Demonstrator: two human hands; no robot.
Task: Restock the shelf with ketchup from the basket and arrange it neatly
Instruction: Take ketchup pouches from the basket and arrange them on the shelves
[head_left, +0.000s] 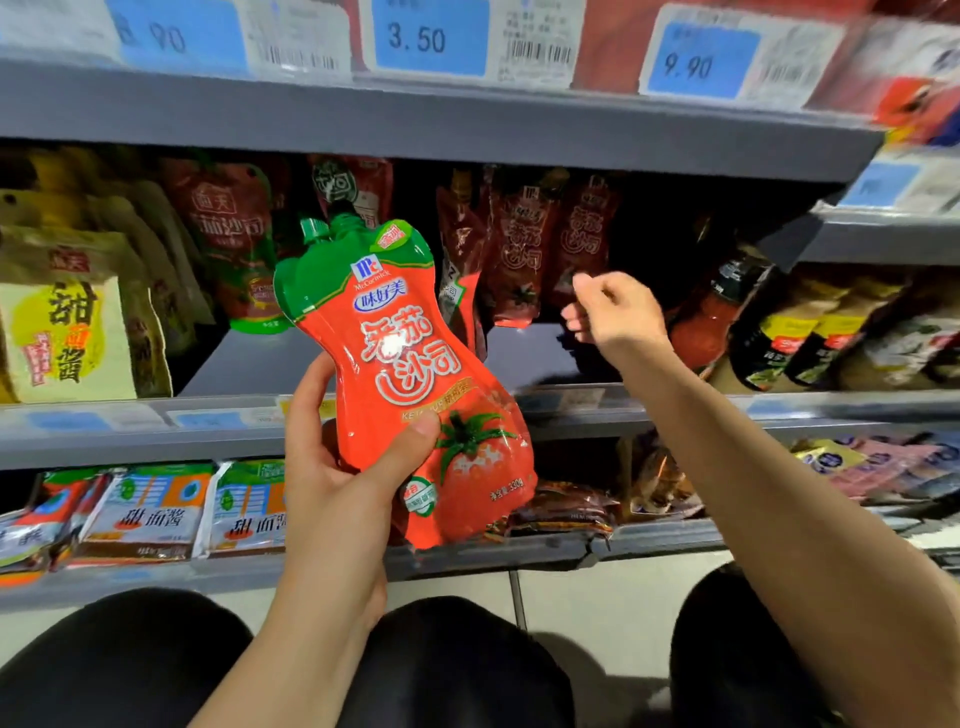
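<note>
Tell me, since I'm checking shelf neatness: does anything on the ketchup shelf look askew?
Yes. The dark red ketchup pouches at the back of the middle shelf lean against each other at different angles rather than standing straight. The left hand holds a ketchup pouch, not yet shelved.

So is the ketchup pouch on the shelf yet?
Not yet. The left hand grips the ketchup pouch in front of the shelf, cap up.

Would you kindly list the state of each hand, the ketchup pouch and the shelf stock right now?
Left hand: grips the ketchup pouch's lower half.
Ketchup pouch: held up off the shelf, tilted, green cap on.
Right hand: loosely curled, holding nothing, at the shelf.
Shelved ketchup pouches: upright at the back.
Middle shelf: bare in front.
</note>
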